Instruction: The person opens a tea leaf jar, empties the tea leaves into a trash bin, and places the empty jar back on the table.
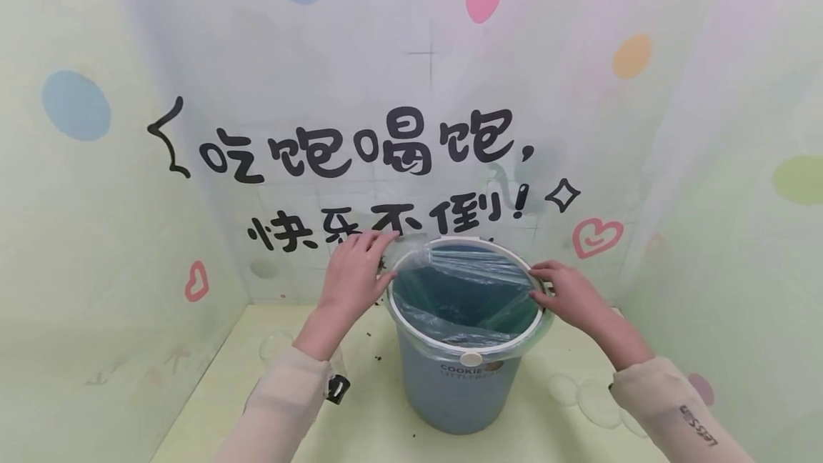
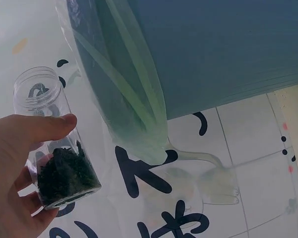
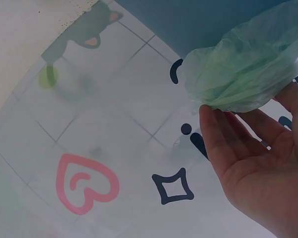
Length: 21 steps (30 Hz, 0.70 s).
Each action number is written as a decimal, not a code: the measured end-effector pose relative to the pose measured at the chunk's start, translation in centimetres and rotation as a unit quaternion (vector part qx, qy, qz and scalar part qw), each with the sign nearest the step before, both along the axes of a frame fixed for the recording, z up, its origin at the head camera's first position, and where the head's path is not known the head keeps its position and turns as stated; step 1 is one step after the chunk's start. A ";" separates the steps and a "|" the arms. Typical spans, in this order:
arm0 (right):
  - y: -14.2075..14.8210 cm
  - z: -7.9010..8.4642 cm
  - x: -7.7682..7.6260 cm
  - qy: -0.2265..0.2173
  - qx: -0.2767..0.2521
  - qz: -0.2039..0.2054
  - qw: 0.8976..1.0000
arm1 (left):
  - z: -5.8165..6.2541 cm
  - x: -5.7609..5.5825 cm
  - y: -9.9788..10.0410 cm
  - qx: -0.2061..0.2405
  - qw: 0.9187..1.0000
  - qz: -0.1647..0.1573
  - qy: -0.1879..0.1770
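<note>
In the left wrist view my left hand (image 2: pixel 20 153) grips a clear lidless jar (image 2: pixel 57 134) with dark green, dried-looking flakes (image 2: pixel 67 173) inside. From the head view, that hand (image 1: pixel 353 270) is at the left rim of a blue-grey trash can (image 1: pixel 453 395), and the jar's mouth points in over the opening. A thin translucent green trash bag (image 1: pixel 437 331) lines the can and folds over its white rim (image 1: pixel 400 313). At the right side of the rim, my right hand (image 1: pixel 572 295) pinches the bag's edge. The folded bag (image 3: pixel 238 74) hangs over its fingertips (image 3: pixel 208 116).
A black cap-like piece (image 1: pixel 337 388) shows beside my left sleeve. Dark crumbs (image 1: pixel 378 358) are scattered on the pale yellow surface (image 1: pixel 360 427) left of the can. Behind stands a white wall (image 1: pixel 360 56) with black lettering and coloured shapes.
</note>
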State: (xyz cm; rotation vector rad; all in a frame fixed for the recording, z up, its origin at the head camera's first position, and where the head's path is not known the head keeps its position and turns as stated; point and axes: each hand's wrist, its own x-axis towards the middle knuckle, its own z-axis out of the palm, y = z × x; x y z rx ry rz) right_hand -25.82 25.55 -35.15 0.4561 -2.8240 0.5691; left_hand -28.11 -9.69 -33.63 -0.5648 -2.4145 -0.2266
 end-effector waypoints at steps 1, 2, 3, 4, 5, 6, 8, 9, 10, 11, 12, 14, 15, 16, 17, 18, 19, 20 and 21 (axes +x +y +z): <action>0.0 0.0 0.0 0.000 0.002 0.001 1.000 | 0.0 -0.1 0.1 -0.002 1.000 0.000 0.002; 0.0 0.0 0.0 0.001 0.003 0.000 1.000 | 0.1 -0.3 0.2 -0.003 1.000 0.000 0.003; 0.0 0.0 0.0 0.001 0.004 0.000 1.000 | 0.1 -0.4 0.3 -0.005 1.000 0.000 0.005; 0.0 0.0 -0.1 0.001 0.004 0.000 1.000 | 0.2 -0.5 0.4 -0.008 1.000 0.000 0.008; 0.0 0.1 0.0 0.001 0.003 0.000 1.000 | 0.2 -0.6 0.5 -0.010 1.000 0.000 0.011; 0.0 0.1 0.0 0.000 0.003 0.000 1.000 | 0.2 -0.7 0.6 -0.012 1.000 -0.001 0.015; 0.0 0.1 0.0 -0.002 0.000 -0.001 1.000 | 0.2 -0.8 0.8 -0.014 1.000 -0.002 0.025; -0.1 0.1 0.1 -0.003 0.000 0.000 1.000 | 0.3 -0.9 0.9 -0.015 0.999 -0.003 0.032; -0.1 0.1 0.1 -0.003 -0.001 0.001 1.000 | 0.3 -0.9 1.0 -0.016 0.999 -0.005 0.039; -0.1 0.1 0.1 -0.003 -0.001 0.001 1.000 | 0.3 -1.0 1.0 -0.017 0.999 -0.007 0.045; -0.1 0.1 0.0 -0.004 -0.002 0.001 1.000 | 0.3 -1.0 1.1 -0.019 0.998 -0.009 0.051; -0.2 0.1 0.0 -0.002 -0.001 0.002 1.000 | 0.4 -1.0 1.2 -0.026 0.998 -0.011 0.062; -0.1 0.0 0.0 -0.002 0.000 0.002 1.000 | 0.4 -1.0 1.3 -0.029 0.997 -0.013 0.066; -0.1 0.0 0.0 -0.002 0.000 0.000 1.000 | 0.4 -1.1 1.4 -0.033 0.997 -0.013 0.070; -0.1 0.0 -0.1 -0.002 0.001 -0.001 1.000 | 0.4 -1.0 1.4 -0.036 0.997 -0.014 0.073; -0.1 0.0 -0.1 -0.002 0.002 -0.002 1.000 | 0.4 -1.0 1.5 -0.038 0.996 -0.015 0.077; -0.1 0.0 -0.1 -0.002 0.003 -0.003 1.000 | 0.4 -1.0 1.6 -0.040 0.996 -0.017 0.080; 0.0 0.0 -0.1 -0.002 0.004 -0.004 1.000 | 0.4 -1.0 1.6 -0.040 0.996 -0.019 0.084; 0.0 -0.1 -0.1 -0.002 0.004 -0.005 1.000 | 0.4 -1.1 1.7 -0.041 0.995 -0.020 0.087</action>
